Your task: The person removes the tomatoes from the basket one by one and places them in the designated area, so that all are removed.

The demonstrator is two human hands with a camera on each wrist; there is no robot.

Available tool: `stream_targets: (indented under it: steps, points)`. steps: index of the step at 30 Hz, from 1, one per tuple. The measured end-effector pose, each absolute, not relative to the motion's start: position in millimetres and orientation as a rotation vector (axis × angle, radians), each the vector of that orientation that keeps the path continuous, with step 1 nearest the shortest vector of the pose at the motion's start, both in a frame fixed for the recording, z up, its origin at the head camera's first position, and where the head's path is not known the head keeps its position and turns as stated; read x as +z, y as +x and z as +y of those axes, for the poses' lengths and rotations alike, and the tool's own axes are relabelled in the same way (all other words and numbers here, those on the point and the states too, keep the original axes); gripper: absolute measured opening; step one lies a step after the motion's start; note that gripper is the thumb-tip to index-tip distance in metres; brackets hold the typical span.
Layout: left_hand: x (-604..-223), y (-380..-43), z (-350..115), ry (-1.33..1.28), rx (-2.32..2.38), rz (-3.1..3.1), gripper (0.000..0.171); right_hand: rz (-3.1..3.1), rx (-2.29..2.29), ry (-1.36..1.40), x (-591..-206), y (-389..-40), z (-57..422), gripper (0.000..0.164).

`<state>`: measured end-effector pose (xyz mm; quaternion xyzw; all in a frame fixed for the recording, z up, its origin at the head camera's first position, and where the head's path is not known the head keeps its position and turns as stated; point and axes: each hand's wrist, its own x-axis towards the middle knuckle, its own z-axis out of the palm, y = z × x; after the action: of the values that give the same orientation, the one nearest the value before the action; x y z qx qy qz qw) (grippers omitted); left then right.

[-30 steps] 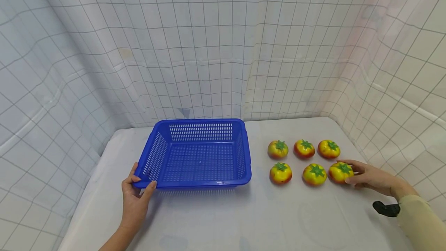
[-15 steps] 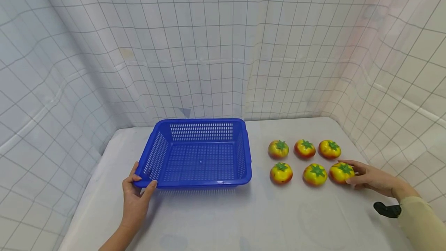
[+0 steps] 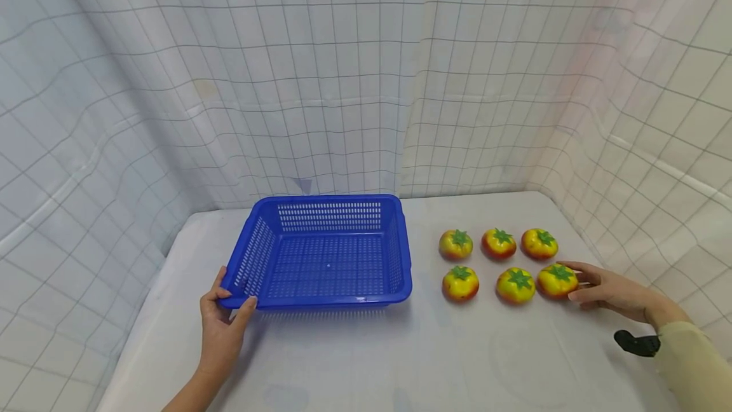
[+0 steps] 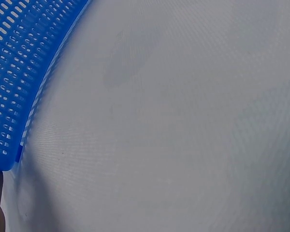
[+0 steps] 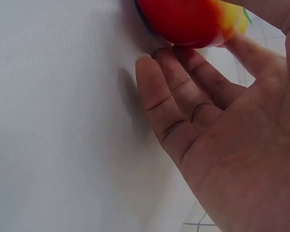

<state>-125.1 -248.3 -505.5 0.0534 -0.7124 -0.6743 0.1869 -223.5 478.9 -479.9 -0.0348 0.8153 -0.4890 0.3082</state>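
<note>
At the near left corner of a blue plastic basket (image 3: 328,301), my left hand (image 3: 220,336) grips the rim, thumb in front and fingers on the left side. The left wrist view shows the basket's slotted wall (image 4: 19,82) and a bit of a finger. On the right, several red-and-yellow tomatoes with green star-shaped tops stand in two rows. My right hand (image 3: 614,294) is at the near right tomato (image 3: 557,281), with relaxed fingers beside it. In the right wrist view that tomato (image 5: 183,21) lies just beyond the fingers; whether they touch it is hard to tell.
A white cloth covers the table (image 3: 457,361). White gridded curtains (image 3: 354,100) enclose the back and both sides. A middle tomato (image 3: 516,285) sits close to the left of the near right one.
The near right tomato has shifted slightly left, and a little more space shows between it and my right thumb. My left hand and the basket keep their place.
</note>
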Motion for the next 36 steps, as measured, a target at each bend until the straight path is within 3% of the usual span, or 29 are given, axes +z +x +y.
stream_targets:
  steps: [8,18,36]
  points:
    - [-503.5,-123.3,-248.8,0.19,-1.887,-2.022,0.042,2.209,-1.31,-0.088,-474.9,-222.2,481.1,0.083]
    - [-496.8,-119.3,-250.2,0.22,-1.826,-2.089,0.04,2.538,-1.224,-0.16,-458.0,-213.6,488.5,0.067]
    - [-473.3,-115.9,-262.6,0.094,-1.416,-2.487,0.065,2.767,-1.047,-0.252,-424.7,-215.6,413.8,0.063]
